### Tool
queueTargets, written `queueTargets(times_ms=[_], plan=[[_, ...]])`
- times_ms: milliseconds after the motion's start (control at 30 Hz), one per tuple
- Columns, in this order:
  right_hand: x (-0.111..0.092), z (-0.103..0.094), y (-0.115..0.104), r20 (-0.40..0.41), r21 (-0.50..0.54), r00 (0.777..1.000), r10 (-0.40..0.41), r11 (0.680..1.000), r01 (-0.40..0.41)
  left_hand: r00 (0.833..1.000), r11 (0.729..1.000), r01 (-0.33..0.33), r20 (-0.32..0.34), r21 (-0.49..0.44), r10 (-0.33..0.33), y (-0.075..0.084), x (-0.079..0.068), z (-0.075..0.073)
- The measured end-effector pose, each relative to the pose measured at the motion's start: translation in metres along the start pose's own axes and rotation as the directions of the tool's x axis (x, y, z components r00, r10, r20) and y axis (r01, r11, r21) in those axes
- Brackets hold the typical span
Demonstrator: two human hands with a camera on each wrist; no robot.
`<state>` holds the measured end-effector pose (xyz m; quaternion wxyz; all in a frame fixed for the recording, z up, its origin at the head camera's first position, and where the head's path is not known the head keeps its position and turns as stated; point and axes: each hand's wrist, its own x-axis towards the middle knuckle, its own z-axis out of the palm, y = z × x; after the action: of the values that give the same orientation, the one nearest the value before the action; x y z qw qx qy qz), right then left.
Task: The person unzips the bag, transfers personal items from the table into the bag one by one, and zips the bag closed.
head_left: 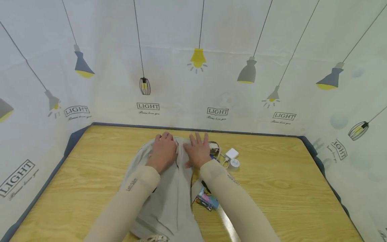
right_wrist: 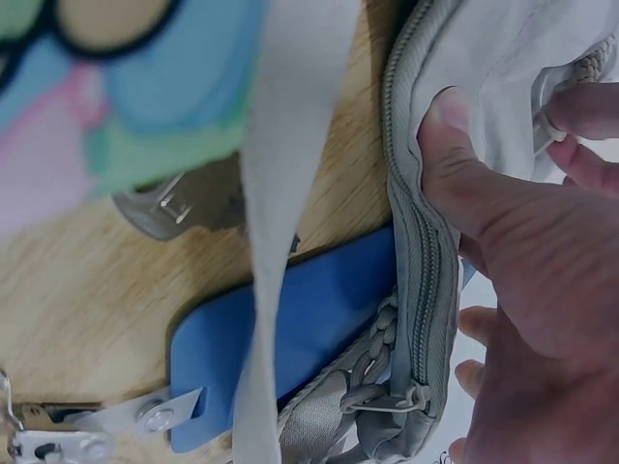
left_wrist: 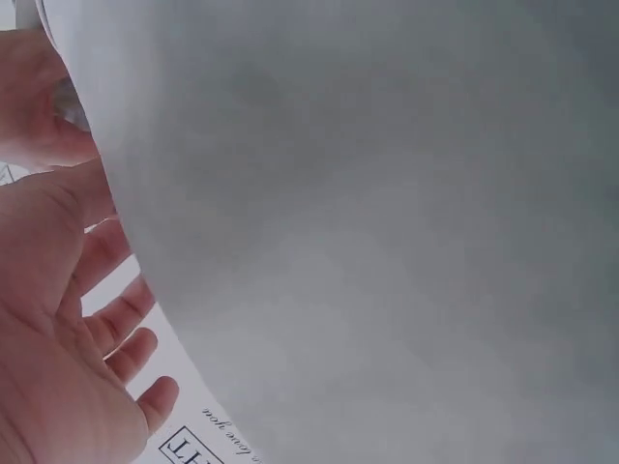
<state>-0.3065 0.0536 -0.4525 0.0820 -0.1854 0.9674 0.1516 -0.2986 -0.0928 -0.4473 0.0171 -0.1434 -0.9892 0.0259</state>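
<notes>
A light grey fabric bag (head_left: 160, 205) lies in front of me, with braided cords and a metal zipper (right_wrist: 426, 290) along one side. My left hand (head_left: 163, 151) is at its far end; in the right wrist view its fingertips pinch a small zipper pull (right_wrist: 551, 126). Beside it, my right hand (head_left: 198, 151) holds the bag's edge, its thumb (right_wrist: 450, 135) pressed on the cloth by the zipper and other fingers behind. Bag cloth fills most of the left wrist view.
Right of the bag lie a white charger (head_left: 232, 153) with a cable, a white round item (head_left: 234, 163), a colourful cartoon-printed packet (head_left: 214, 201) and a blue flat tag (right_wrist: 222, 338) with a metal clip. A grey strap (right_wrist: 266, 242) hangs beside them. Lamp-printed sheets enclose the wooden table (head_left: 284, 185).
</notes>
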Motion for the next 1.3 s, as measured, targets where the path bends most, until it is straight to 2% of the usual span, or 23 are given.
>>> queueTargets(times_ms=[233, 500, 667, 933, 1100, 1300], plan=[[-0.001, 0.003, 0.002, -0.012, 0.036, 1.0, -0.002, 0.999, 0.002, 0.998, 0.999, 0.007, 0.056, -0.045, -0.005, 0.001, -0.004, -0.005], [-0.007, 0.003, 0.004, -0.015, 0.032, 1.0, 0.002, 0.999, -0.001, 0.992, 0.996, -0.062, 0.102, -0.058, 0.068, 0.001, -0.015, -0.011], [-0.009, 0.005, 0.005, -0.051, 0.018, 0.999, 0.001, 1.0, 0.0, 0.996, 0.996, -0.059, 0.065, -0.065, 0.063, 0.003, -0.019, -0.012], [-0.033, 0.0, -0.002, -0.142, -0.075, 0.985, -0.097, 0.993, 0.087, 1.0, 0.996, 0.004, 0.005, -0.091, -0.003, 0.002, -0.019, -0.004], [-0.044, 0.004, -0.002, -0.146, -0.057, 0.984, -0.106, 0.994, 0.098, 1.0, 0.994, 0.01, 0.01, -0.11, -0.009, 0.002, -0.021, -0.002], [-0.045, 0.012, -0.003, -0.131, -0.063, 0.987, -0.089, 0.995, 0.081, 1.0, 0.995, -0.018, -0.003, -0.099, 0.018, 0.003, -0.024, -0.002]])
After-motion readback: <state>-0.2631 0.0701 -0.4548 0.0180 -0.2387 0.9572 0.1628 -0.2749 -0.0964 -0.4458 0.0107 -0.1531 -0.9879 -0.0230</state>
